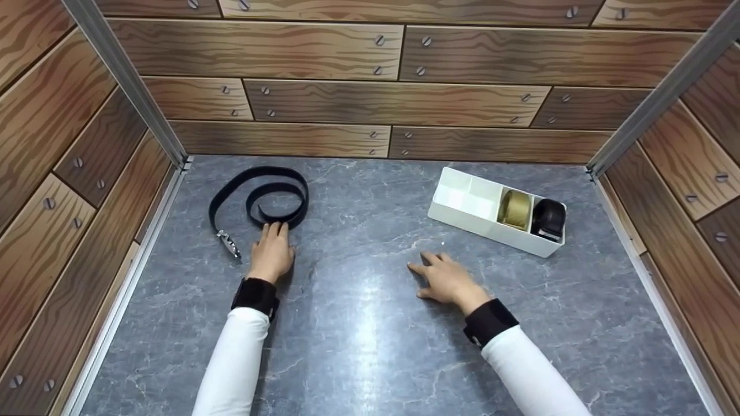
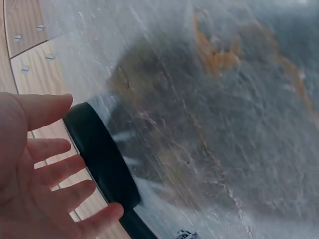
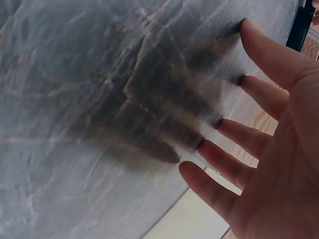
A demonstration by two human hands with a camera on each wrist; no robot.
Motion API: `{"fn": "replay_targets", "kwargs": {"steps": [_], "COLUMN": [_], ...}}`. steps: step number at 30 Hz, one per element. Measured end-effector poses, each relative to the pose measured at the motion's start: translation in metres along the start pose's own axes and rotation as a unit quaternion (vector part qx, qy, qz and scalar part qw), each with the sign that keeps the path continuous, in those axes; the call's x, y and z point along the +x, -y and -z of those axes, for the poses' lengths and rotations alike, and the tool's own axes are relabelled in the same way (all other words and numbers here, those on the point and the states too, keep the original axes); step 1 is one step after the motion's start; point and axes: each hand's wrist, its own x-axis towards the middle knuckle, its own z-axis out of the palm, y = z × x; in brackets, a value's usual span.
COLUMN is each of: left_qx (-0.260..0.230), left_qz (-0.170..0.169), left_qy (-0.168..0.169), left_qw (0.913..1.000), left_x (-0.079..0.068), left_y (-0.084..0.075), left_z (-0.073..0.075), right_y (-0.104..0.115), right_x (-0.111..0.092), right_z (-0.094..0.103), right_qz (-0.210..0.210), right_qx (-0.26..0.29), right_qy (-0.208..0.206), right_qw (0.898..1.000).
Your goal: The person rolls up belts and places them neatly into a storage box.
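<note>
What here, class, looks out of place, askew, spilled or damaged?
Nothing looks spilled or damaged. Two things look slightly untidy: the black belt is only partly coiled, its buckle end trailing loose, while the gold roll and black roll sit in the white box, which itself stands at an angle to the back wall.

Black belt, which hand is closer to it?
Left: the left hand is at the near edge of the coiled black belt; the right hand is well off to the belt's right, nearer the white tray.
</note>
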Motion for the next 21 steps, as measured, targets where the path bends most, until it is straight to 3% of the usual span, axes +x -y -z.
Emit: {"fn": "replay_targets", "kwargs": {"steps": [5,10,15,21], "left_qx": [-0.023,-0.005,0.001,-0.026], "left_qz": [-0.024,-0.026,-0.026,-0.009], "left_qy": [-0.024,-0.025,-0.009,0.02], "left_qw": [0.9992,0.9993,0.9996,0.9994], "left_x": [-0.001,-0.007,-0.014,-0.023], "left_y": [-0.003,-0.007,-0.012,-0.021], "left_z": [-0.001,-0.004,-0.006,-0.004], "right_y": [0.001,0.003,0.003,0.003], "right_x": [0.0,-0.001,-0.001,-0.002], "right_z": [-0.002,-0.003,-0.003,-0.004], "right_qz": [-0.004,-0.008,-0.008,-0.001], "right_qx": [-0.006,-0.009,-0.011,-0.015], "right_qy": [-0.004,-0.003,0.004,-0.005], "right_qw": [1.0,1.0,1.0,1.0]}}
